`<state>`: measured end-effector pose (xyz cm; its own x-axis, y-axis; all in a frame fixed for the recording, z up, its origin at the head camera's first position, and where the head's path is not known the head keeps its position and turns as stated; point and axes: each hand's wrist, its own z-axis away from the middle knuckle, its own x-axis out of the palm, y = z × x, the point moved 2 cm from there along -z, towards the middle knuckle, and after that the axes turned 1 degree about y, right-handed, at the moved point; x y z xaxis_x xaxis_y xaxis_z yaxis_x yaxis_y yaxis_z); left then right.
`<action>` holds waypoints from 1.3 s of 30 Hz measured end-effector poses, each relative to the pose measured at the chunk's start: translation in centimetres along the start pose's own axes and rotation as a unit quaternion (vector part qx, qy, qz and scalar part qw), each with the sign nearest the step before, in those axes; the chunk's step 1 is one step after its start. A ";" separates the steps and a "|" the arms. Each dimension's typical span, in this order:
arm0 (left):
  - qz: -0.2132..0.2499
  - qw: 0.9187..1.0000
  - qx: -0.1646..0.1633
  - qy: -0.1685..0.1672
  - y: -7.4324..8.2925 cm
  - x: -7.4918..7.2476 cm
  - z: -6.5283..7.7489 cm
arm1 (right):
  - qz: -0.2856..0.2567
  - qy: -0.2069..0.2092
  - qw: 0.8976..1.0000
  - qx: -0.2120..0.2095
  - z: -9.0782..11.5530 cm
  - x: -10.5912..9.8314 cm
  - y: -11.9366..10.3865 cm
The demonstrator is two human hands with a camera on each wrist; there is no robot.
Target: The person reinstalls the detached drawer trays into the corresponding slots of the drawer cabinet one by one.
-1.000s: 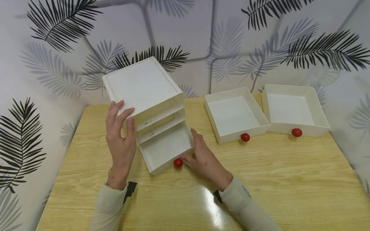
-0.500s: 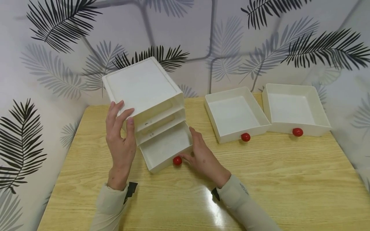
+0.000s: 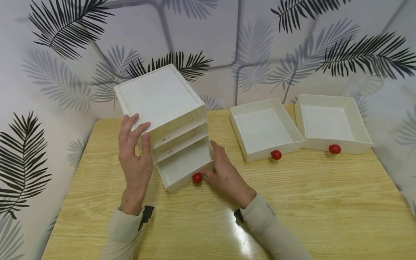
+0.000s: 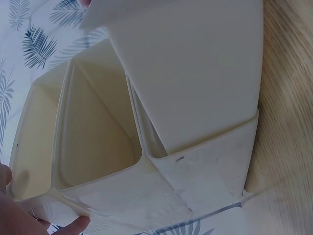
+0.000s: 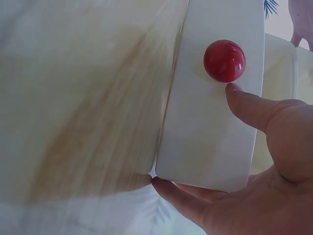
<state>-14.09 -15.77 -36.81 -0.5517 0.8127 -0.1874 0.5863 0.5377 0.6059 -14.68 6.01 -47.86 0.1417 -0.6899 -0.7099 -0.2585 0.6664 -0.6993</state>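
The cabinet (image 3: 159, 94) is set at an angle on the left of the wood-grain table (image 3: 325, 195). Its left front edge is gripped by the left hand (image 3: 135, 155), apparently for steadiness. The bottom drawer (image 3: 183, 162), partly out, is held at its right end by the right hand (image 3: 227, 177), near the red knob (image 5: 224, 60), seemingly for alignment. Two loose drawers (image 3: 264, 128) are placed far right, before a leaf-patterned wall (image 3: 208, 29).

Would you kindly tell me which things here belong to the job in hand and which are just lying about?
In the job: cabinet, bottom drawer, its red knob, left hand, right hand; probably the similar nearer loose drawer and farther loose drawer.

Surroundings only: table, wall covering. Nothing looks stray.
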 end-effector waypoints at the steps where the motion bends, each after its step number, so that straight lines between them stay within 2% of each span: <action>1: 0.000 1.000 -0.001 0.000 0.0 0.0 0.0 | 0.000 0.000 1.000 0.001 -0.1 0.0 0.0; 18: 0.001 1.000 -0.001 0.000 0.0 -0.1 0.0 | -0.022 -0.001 1.000 0.003 -0.8 0.3 -0.4; 27: 0.000 1.000 -0.012 -0.008 -0.3 0.0 -0.3 | -0.038 0.007 0.999 -0.017 -1.5 0.3 -0.4; 39: 0.000 1.000 -0.002 0.002 -0.3 0.2 -0.2 | -0.059 0.008 0.998 -0.026 -1.8 0.3 0.0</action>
<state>-14.55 -15.79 -36.85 -0.5544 0.8116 -0.1842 0.5833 0.5368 0.6096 -16.39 5.30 -47.93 0.1588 -0.7679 -0.6206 -0.2909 0.5643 -0.7726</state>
